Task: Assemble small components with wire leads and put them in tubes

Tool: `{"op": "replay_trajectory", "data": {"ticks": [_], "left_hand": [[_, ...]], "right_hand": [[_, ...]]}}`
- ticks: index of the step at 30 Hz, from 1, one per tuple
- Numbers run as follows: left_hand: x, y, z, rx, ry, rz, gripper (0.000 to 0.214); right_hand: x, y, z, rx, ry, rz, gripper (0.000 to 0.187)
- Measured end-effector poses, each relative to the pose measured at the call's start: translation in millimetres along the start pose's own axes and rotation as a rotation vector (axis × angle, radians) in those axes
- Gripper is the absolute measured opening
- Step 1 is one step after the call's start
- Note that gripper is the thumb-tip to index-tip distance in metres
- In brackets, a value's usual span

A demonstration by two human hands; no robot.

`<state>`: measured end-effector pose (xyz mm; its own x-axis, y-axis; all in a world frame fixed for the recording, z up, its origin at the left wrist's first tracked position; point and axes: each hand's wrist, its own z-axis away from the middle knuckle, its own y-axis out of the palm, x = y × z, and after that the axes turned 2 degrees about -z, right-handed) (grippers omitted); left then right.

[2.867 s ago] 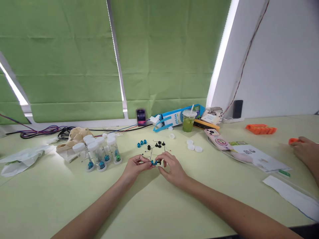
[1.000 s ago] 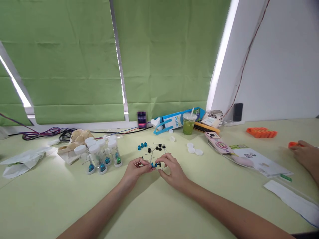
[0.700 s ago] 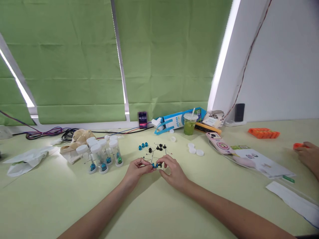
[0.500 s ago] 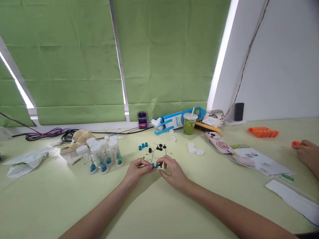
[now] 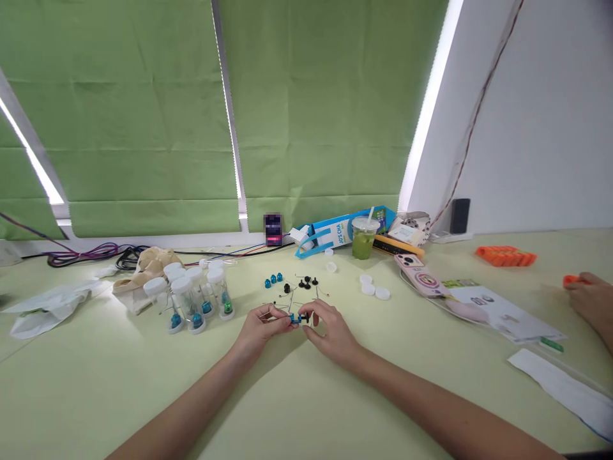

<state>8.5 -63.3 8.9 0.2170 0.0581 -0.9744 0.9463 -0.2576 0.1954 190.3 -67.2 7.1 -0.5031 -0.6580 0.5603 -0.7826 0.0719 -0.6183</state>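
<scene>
My left hand [image 5: 262, 324] pinches a small blue part [image 5: 295, 318] between thumb and fingers at the middle of the table. Facing it, my right hand [image 5: 330, 324] is closed on a small black part [image 5: 306, 317], which meets or nearly meets the blue one; I cannot tell whether they are joined. Thin metal rods [image 5: 291, 299] lie just beyond my fingers. Further back are several loose blue parts [image 5: 273, 279] and several black parts [image 5: 308, 282]. To the left stand clear tubes [image 5: 183, 303] with white caps, with blue or green parts inside.
White caps [image 5: 368, 289] and a cup of green drink [image 5: 364, 237] stand beyond my right hand, by a blue bag [image 5: 330, 233]. A pink phone [image 5: 421, 276] lies further right. At the right edge another person's hand [image 5: 594, 299] holds an orange object [image 5: 571, 280].
Both hands stay together around the blue and black parts, almost unmoved. The view has shifted slightly.
</scene>
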Motion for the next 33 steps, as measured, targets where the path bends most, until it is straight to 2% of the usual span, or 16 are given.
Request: {"op": "replay_trajectory", "data": {"ticks": [33], "left_hand": [[1.9,-3.2,0.2,0.027,0.028,-0.019,0.016]], "right_hand": [[-2.6,3.1,2.1,0.033,0.012,-0.006,0.033]]}}
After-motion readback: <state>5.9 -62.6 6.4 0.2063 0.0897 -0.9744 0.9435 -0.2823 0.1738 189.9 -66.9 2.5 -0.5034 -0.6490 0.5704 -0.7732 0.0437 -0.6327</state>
